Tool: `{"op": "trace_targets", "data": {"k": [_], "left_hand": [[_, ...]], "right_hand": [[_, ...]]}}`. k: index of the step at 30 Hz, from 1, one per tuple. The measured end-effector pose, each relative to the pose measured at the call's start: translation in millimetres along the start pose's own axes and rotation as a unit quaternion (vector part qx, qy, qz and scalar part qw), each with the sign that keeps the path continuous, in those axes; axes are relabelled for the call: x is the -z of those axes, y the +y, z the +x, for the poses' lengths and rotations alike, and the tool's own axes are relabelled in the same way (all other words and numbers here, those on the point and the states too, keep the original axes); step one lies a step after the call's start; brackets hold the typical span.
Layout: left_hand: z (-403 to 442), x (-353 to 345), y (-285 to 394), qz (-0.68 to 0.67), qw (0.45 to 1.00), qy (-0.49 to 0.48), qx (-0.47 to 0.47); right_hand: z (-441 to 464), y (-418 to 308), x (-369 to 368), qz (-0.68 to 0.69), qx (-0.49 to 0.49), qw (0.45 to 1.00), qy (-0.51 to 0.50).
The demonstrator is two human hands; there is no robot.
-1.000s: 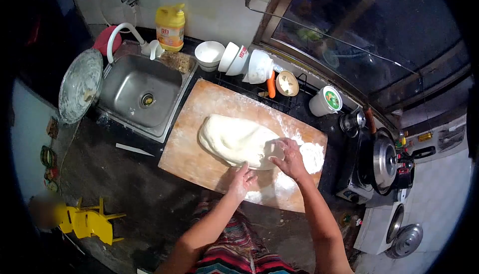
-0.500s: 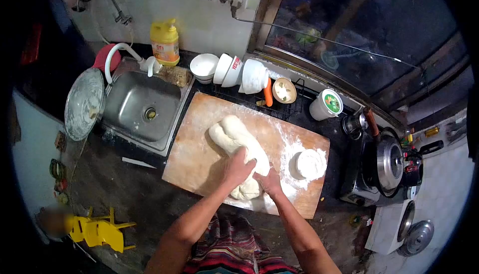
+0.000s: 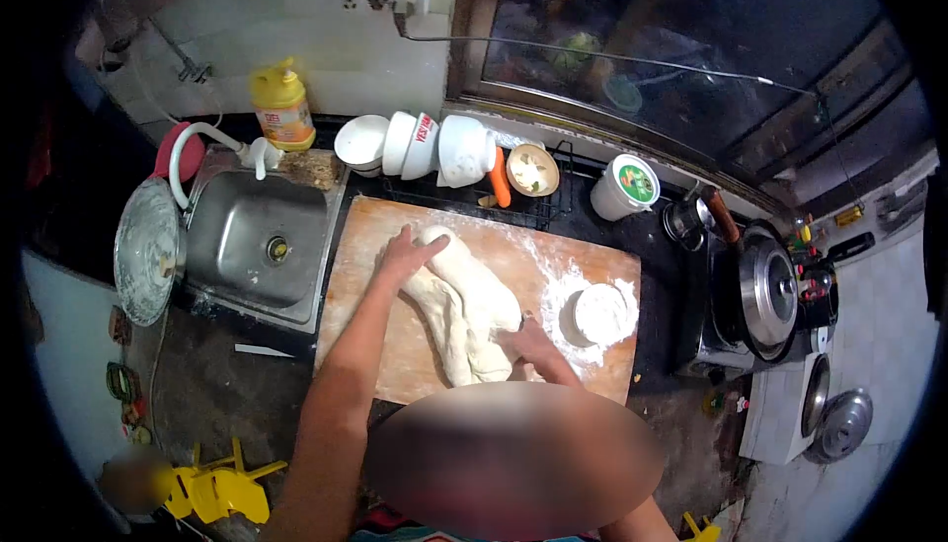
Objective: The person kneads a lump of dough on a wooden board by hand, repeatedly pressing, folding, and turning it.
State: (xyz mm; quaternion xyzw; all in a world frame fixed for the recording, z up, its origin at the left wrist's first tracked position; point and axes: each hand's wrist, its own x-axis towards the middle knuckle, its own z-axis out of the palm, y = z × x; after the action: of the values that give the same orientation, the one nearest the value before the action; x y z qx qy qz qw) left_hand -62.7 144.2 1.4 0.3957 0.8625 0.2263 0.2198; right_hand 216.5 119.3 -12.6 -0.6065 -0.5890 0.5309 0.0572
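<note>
A long folded slab of pale dough (image 3: pixel 474 300) lies on a floured wooden board (image 3: pixel 360 345), with a crease running along its length. My left hand (image 3: pixel 407 256) is at its far left end, thumb and fingers closed over the dough. My right hand (image 3: pixel 538 347) grips the dough's right side near the closer end; its fingertips are partly hidden. Right of the dough, a white bowl of flour (image 3: pixel 602 315) stands amid scattered flour on the board. A blurred oval covers my right forearm.
Left of the board is a steel sink (image 3: pixel 259 246) with a floured metal basin (image 3: pixel 148 256) beside it. White bowls (image 3: pixel 464 150), a carrot (image 3: pixel 500 177) and a white tub (image 3: pixel 625 187) line the back. A stove with a lidded pan (image 3: pixel 768 290) stands right.
My left hand has moved from the dough's middle to its far left end. The dough now lies wider and flatter, with a long crease. My right hand stays at the right side.
</note>
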Motion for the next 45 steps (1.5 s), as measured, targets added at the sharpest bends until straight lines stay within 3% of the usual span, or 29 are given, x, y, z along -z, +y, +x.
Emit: {"op": "trace_targets", "data": {"k": [2,3,4,5,6,7,10,13,14,16,20,21,22,27,35,39,45], "left_hand": [[18.7,-14.2,-2.5,-0.041,0.997,-0.070,0.012],[21.6,-16.9,-5.9,-0.084,0.990,-0.108,0.019],[16.1,-4.9,4.5,-0.129,0.981,-0.139,0.025],[-8.4,-0.8,15.5,-0.105,0.992,-0.067,0.002],[-37.3,14.2,31.6,-0.060,0.994,-0.024,-0.083],[-70.7,21.0,47.5,-0.026,0.992,0.018,-0.121],[-168.9,20.0,68.9,0.094,0.956,0.056,-0.271],[-240.6,-31.4,48.1,0.136,0.899,0.116,-0.400],[-256.6,-36.8,47.0,0.108,0.891,0.149,-0.415],[-279.9,-30.6,48.4,0.049,0.915,0.095,-0.389],[-270.9,-16.6,31.2,-0.037,0.934,0.120,-0.334],[-259.6,-10.7,36.8,-0.022,0.945,0.133,-0.299],[-246.9,-6.9,43.4,-0.007,0.953,0.149,-0.264],[-242.5,-58.9,27.9,0.017,0.944,0.192,-0.269],[-116.6,-68.8,29.3,0.031,0.932,0.229,-0.277],[-47.7,-65.4,40.3,0.034,0.953,0.192,-0.234],[-18.2,-60.9,55.0,0.058,0.977,0.138,-0.153]], "right_hand": [[-41.7,-39.0,38.4,0.165,-0.016,0.969,-0.184],[-41.0,-25.8,47.7,0.131,-0.050,0.964,-0.227],[-46.1,-23.2,52.4,0.003,0.020,0.986,-0.167],[-51.6,-23.2,56.0,-0.127,0.092,0.982,-0.103],[-57.8,-20.6,58.6,-0.252,0.163,0.953,-0.038],[-39.9,11.4,58.6,-0.252,0.173,0.952,-0.017],[-32.4,-13.5,84.8,-0.119,0.250,0.957,-0.090],[-44.4,-75.2,103.8,-0.318,0.466,0.819,-0.107],[-47.9,-74.3,100.5,-0.326,0.440,0.823,-0.151],[-53.6,-70.9,94.8,-0.342,0.386,0.824,-0.236],[-72.4,-34.8,77.5,-0.272,0.397,0.865,-0.142],[-72.1,-17.0,68.1,-0.247,0.460,0.848,-0.085],[-76.3,-5.3,60.6,-0.246,0.465,0.849,-0.053],[-79.7,23.9,32.4,-0.267,0.468,0.841,0.052],[13.3,-23.9,25.9,-0.280,0.421,0.854,0.118],[54.1,-51.9,20.5,-0.258,0.375,0.872,0.177],[64.2,-70.3,29.0,-0.186,0.325,0.918,0.129]]}}
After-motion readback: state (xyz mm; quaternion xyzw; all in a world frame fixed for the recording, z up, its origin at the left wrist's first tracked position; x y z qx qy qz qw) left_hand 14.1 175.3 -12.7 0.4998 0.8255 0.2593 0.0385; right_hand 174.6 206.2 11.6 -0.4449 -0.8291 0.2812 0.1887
